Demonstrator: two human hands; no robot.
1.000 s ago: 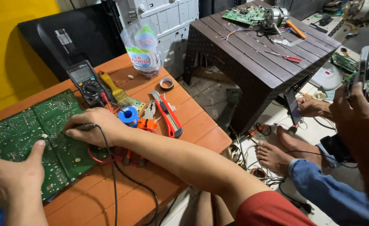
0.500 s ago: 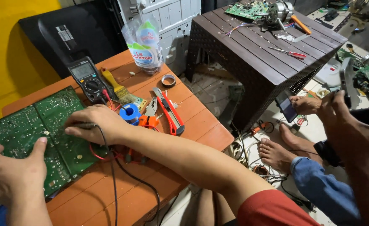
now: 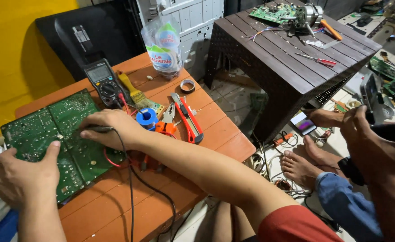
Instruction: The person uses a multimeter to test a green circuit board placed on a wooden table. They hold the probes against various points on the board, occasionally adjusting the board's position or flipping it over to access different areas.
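A green circuit board [image 3: 74, 148] lies solder side up on the orange wooden table [image 3: 206, 121]. My left hand [image 3: 25, 175] grips its near left edge, thumb on top. My right hand [image 3: 112, 130] reaches across from the lower right and presses a black probe [image 3: 96, 129] onto the board; its black lead [image 3: 132, 179] trails toward me. A black multimeter [image 3: 102, 80] sits just beyond the board, with a red lead running under my right wrist.
Beside my right hand lie a blue reel [image 3: 146, 117], orange pliers [image 3: 167, 124], an orange cutter [image 3: 189, 118], a brush [image 3: 134, 94], a tape ring [image 3: 187, 85] and a plastic bottle [image 3: 164, 47]. A dark table [image 3: 296, 67] with parts stands right. Another person's hand [image 3: 367, 139] holds a phone; bare feet [image 3: 300, 163] rest below.
My hands stay on the board and probe. The view has tilted slightly, and the other person's hand with the phone has shifted lower at the right.
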